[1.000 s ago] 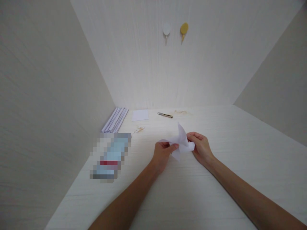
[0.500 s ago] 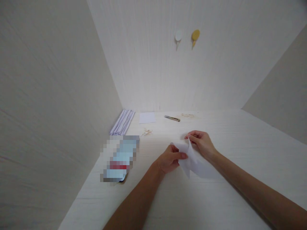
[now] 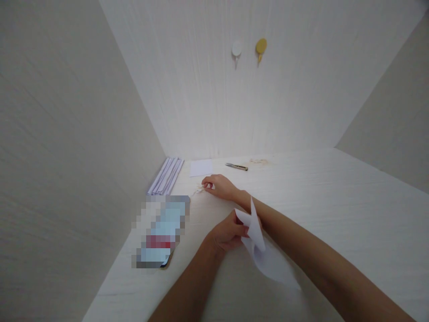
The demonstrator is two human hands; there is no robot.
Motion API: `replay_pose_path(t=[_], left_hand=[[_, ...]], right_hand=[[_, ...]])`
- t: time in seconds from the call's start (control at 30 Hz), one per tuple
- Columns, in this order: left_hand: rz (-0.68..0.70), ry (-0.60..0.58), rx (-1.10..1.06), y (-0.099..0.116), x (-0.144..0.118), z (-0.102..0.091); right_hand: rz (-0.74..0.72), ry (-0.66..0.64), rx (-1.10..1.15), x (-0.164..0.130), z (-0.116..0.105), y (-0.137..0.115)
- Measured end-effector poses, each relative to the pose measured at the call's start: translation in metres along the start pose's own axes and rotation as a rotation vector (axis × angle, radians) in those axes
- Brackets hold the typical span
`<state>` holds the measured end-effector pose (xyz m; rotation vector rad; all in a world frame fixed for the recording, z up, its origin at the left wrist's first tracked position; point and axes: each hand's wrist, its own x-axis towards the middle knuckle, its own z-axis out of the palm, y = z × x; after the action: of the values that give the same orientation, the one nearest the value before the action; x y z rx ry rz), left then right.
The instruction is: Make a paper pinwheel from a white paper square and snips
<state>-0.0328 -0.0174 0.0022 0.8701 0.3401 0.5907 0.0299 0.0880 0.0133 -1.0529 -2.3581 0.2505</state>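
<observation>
My left hand (image 3: pixel 231 232) is closed on a sheet of white paper (image 3: pixel 273 264), thumb on top. The paper is bent, with one corner standing upright and the rest sloping down to the right. My right hand (image 3: pixel 219 185) reaches across beyond it, finger and thumb pinched at a small heap of thin beige strings (image 3: pixel 197 191) on the table. How many strands are between the fingertips is too small to tell. The right forearm passes behind the raised corner of the paper.
Near the left wall lie a phone (image 3: pixel 166 237), its screen blurred, and a stack of folded white paper (image 3: pixel 165 176). Along the back are a flat white sheet (image 3: pixel 201 167), thread snips (image 3: pixel 237 167) and more beige strings (image 3: pixel 259 161). White (image 3: pixel 236 48) and yellow hooks (image 3: pixel 261 46) hang on the back wall.
My right hand has let go of the paper and moved left to the beige strings. My left hand still holds the paper, which now droops further on its right side. The view has shifted slightly.
</observation>
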Motion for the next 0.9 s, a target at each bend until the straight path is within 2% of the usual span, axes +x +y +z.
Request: replay_pose_path(t=[0.2,0.5,0.6,0.7,0.8,0.9], left_hand=[[-0.041,0.014,0.009,0.004,0.0,0.004],[-0.048,0.022,-0.034,0.004,0.001,0.005],[-0.034,0.015,-0.036,0.005,0.001,0.005],[-0.015,0.029,-0.05,0.005,0.001,0.004],[-0.01,0.075,-0.075,0.005,0.001,0.003],[0.028,0.164,-0.124,0.006,0.002,0.003]], right_hand=[[0.001,0.021,-0.028,0.008,0.011,0.004],[0.015,0.06,0.037,0.009,0.01,0.002],[0.054,0.158,0.217,0.01,0.011,0.003],[0.185,0.277,0.475,0.01,0.008,0.003],[0.353,0.339,0.793,0.004,0.003,0.004],[0.425,0.415,0.9,-0.013,-0.006,0.006]])
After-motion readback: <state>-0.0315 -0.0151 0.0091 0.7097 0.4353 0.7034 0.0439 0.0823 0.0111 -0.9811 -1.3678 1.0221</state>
